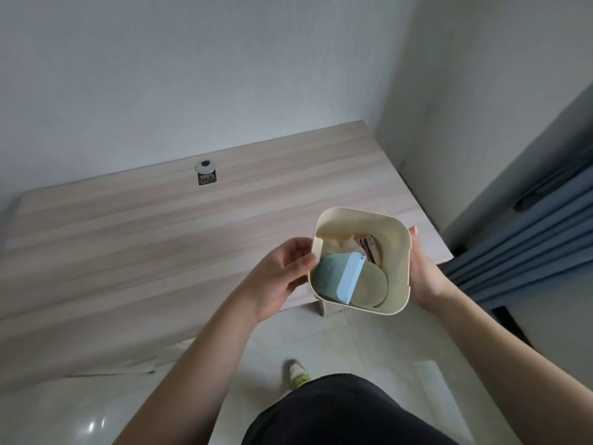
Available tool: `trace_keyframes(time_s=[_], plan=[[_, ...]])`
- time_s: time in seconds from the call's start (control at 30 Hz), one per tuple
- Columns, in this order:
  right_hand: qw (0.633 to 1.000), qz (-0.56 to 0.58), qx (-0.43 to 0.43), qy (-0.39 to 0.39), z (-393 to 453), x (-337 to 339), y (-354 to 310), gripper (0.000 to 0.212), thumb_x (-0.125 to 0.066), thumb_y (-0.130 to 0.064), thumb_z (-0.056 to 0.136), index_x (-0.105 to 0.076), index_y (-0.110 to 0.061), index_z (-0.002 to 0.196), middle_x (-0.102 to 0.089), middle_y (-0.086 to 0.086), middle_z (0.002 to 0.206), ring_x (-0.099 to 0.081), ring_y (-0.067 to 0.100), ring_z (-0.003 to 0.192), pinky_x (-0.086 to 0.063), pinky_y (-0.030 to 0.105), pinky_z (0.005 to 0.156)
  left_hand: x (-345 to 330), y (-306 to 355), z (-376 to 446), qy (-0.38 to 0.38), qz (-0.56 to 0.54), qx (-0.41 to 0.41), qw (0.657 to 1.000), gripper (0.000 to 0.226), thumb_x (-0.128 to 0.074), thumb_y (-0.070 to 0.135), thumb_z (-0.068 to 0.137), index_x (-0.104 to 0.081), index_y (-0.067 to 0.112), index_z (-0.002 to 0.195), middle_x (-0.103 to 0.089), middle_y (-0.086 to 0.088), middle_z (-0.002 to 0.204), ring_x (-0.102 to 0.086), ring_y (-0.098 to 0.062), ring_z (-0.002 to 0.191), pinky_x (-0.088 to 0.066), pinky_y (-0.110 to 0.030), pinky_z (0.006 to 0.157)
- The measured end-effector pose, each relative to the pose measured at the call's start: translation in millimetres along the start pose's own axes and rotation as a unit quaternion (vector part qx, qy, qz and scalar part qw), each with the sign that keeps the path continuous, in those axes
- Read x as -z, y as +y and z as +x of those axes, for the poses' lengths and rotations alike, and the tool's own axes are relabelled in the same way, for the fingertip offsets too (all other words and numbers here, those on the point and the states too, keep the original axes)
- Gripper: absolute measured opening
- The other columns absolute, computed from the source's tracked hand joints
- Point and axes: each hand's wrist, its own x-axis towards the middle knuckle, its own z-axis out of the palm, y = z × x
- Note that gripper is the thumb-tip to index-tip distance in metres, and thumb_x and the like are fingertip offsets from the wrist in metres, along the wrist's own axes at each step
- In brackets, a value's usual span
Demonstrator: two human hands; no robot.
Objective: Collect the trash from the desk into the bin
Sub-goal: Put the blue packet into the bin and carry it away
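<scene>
The wooden desk (pixel 144 239) fills the left and centre, with a round grey cable grommet (pixel 205 166) and a black sticker (pixel 207 178) just below it at about eleven o'clock from the frame's middle. The left hand (pixel 282 277) grips the left wall of the cream bin (pixel 398 303), thumb hooked over the rim. The bin is held over the desk's near right corner, at roughly four o'clock. Inside lie a light blue carton (pixel 337 276), a round beige disc (pixel 372 285), crumpled white tissue (pixel 340 244) and a striped wrapper (pixel 367 247). The right hand (pixel 423 274) clasps the bin's right wall. Blue curtains (pixel 529 239) hang at three o'clock.
</scene>
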Motion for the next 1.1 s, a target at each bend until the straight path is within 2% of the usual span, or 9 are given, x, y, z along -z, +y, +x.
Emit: trace_keyframes(time_s=[0.07, 0.2, 0.37, 0.43, 0.53, 0.7, 0.87, 0.97, 1.1], plan=[[1.000, 0.019, -0.009, -0.007, -7, 1, 7, 0.094, -0.028, -0.093, 0.064, -0.067, -0.026, 0.118, -0.066, 0.005, 0.123, -0.058, 0.021, 0.119, -0.038, 0.047, 0.108, -3, -8, -17, -0.026, 0.003, 0.003, 1.000, 0.080, -0.095, 0.036, 0.051, -0.059, 0.008, 0.117, -0.057, -0.014, 0.109, -0.051, -0.025, 0.097, -0.045, -0.034, 0.088], [0.999, -0.004, -0.032, -0.036, -17, -8, 16, 0.086, -0.027, -0.095, 0.062, -0.071, -0.037, 0.107, -0.069, 0.000, 0.118, -0.060, 0.016, 0.116, -0.040, 0.042, 0.103, -6, -28, -56, 0.000, 0.036, -0.001, 0.999, 0.076, -0.089, 0.013, 0.056, -0.055, 0.012, 0.123, -0.054, -0.013, 0.114, -0.052, -0.022, 0.093, -0.049, -0.032, 0.081], [0.994, -0.078, -0.032, -0.067, -32, -46, 21, 0.072, -0.018, -0.094, 0.065, -0.072, -0.051, 0.084, -0.073, -0.024, 0.084, -0.065, -0.012, 0.080, -0.045, 0.022, 0.071, -3, -49, -115, 0.064, 0.150, -0.001, 0.987, 0.088, -0.097, 0.038, 0.048, -0.050, 0.041, 0.123, -0.058, 0.011, 0.111, -0.049, -0.016, 0.086, -0.052, -0.038, 0.078], [0.990, -0.088, -0.040, -0.105, -37, -69, 21, 0.074, -0.017, -0.093, 0.067, -0.071, -0.050, 0.092, -0.073, -0.023, 0.091, -0.065, -0.011, 0.087, -0.047, 0.017, 0.073, 3, -55, -138, 0.123, 0.190, 0.001, 0.974, 0.091, -0.096, 0.045, 0.045, -0.046, 0.046, 0.121, -0.057, 0.004, 0.115, -0.052, -0.019, 0.088, -0.055, -0.046, 0.081], [0.984, -0.099, -0.030, -0.145, -41, -106, 21, 0.075, -0.017, -0.090, 0.071, -0.072, -0.045, 0.094, -0.074, -0.016, 0.098, -0.066, -0.004, 0.091, -0.044, 0.028, 0.084, 16, -61, -171, 0.195, 0.221, -0.005, 0.955, 0.086, -0.095, 0.039, 0.050, -0.046, 0.047, 0.120, -0.060, 0.004, 0.112, -0.059, -0.029, 0.088, -0.055, -0.054, 0.082], [0.973, -0.107, -0.048, -0.198, -46, -173, 13, 0.095, -0.033, -0.095, 0.061, -0.072, -0.020, 0.104, -0.068, 0.018, 0.115, -0.069, 0.029, 0.093, -0.050, 0.054, 0.088, 39, -69, -222, 0.280, 0.215, -0.041, 0.935, 0.079, -0.090, 0.027, 0.054, -0.047, 0.044, 0.118, -0.061, 0.016, 0.097, -0.056, -0.007, 0.068, -0.053, -0.036, 0.068], [0.969, -0.119, -0.003, -0.218, -58, -261, 8, 0.073, -0.021, -0.084, 0.076, -0.076, -0.037, 0.088, -0.077, -0.006, 0.089, -0.070, 0.004, 0.085, -0.048, 0.022, 0.074, 75, -83, -286, 0.384, 0.177, -0.068, 0.903, 0.063, -0.084, 0.034, 0.055, -0.052, 0.052, 0.106, -0.065, 0.023, 0.102, -0.066, -0.006, 0.073, -0.057, -0.025, 0.067], [0.962, -0.112, 0.018, -0.247, -73, -325, 14, 0.077, -0.021, -0.082, 0.080, -0.075, -0.031, 0.095, -0.076, -0.002, 0.095, -0.068, 0.013, 0.097, -0.050, 0.026, 0.084, 103, -91, -336, 0.455, 0.144, -0.085, 0.875, 0.047, -0.078, 0.040, 0.057, -0.057, 0.053, 0.097, -0.070, 0.023, 0.100, -0.072, -0.012, 0.076, -0.057, -0.025, 0.069], [0.965, -0.090, 0.023, -0.247, -100, -414, 27, 0.072, -0.017, -0.077, 0.084, -0.076, -0.037, 0.085, -0.076, -0.008, 0.085, -0.070, 0.004, 0.085, -0.048, 0.025, 0.074, 137, -98, -400, 0.551, 0.134, -0.117, 0.815, 0.035, -0.069, 0.046, 0.063, -0.060, 0.051, 0.097, -0.070, 0.012, 0.068, -0.064, -0.004, 0.062, -0.047, -0.014, 0.060]])
